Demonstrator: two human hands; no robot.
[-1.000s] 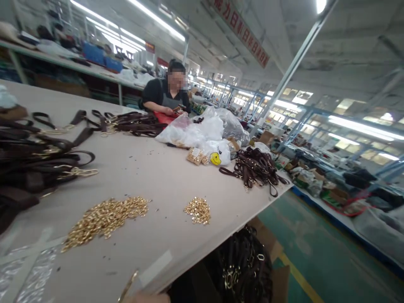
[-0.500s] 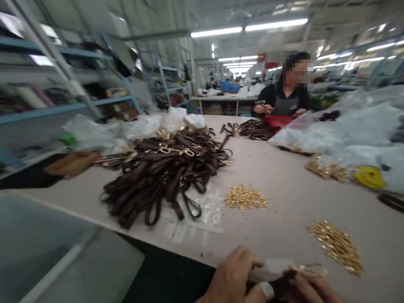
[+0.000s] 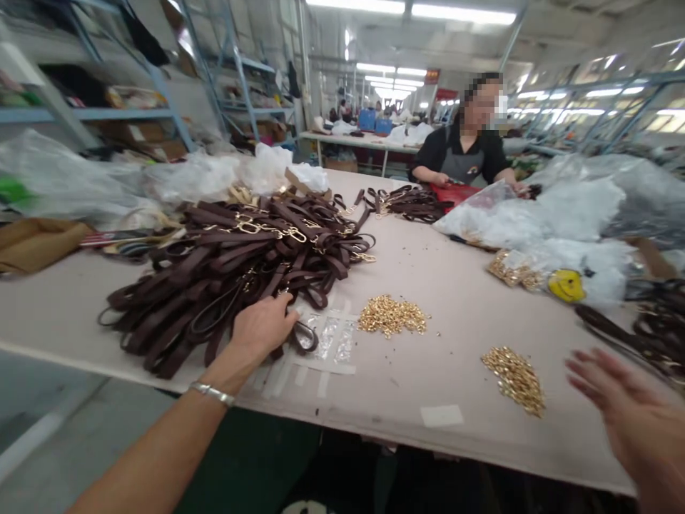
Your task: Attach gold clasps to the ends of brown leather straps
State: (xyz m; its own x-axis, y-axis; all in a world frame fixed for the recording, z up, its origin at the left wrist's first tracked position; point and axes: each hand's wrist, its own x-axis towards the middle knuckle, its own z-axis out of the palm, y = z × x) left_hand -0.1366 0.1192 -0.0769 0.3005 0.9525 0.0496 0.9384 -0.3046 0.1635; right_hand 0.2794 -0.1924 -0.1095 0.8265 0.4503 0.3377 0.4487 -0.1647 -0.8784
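Your left hand (image 3: 265, 325) is down on the near right side of the large heap of dark brown straps (image 3: 187, 296), its fingers bent over the edge. Whether those fingers have closed on a strap, you cannot be credited either way: the fingertips are partly hidden and I cannot tell. A silver-coloured bracelet (image 3: 212, 392) sits on your left wrist.

Your right hand (image 3: 623, 400) is raised at the right side, blurred, with the fingers extended and the hand wide. In the view it appears just beside the smaller pile of gold-coloured pieces (image 3: 514, 380) and apart from your left hand.

The large heap lies on the left part of your table (image 3: 374, 400), loops toward you, gold-coloured hooks and rings (image 3: 267, 228) showing across its top. Just right of your left hand, clear plastic packets (image 3: 326, 339) lie flat under strips of tape. Beyond them is the larger pile of gold-coloured pieces (image 3: 392, 315) (a few have strayed from its right edge). A whitish rectangular patch (image 3: 442, 415) lies near your table edge.

Farther back, a second group of straps (image 3: 414, 205) rests before a seated co-worker (image 3: 460, 160), beside a red item (image 3: 452, 194). More straps (image 3: 658, 328) lie at far right, near white plastic bags (image 3: 578, 207).
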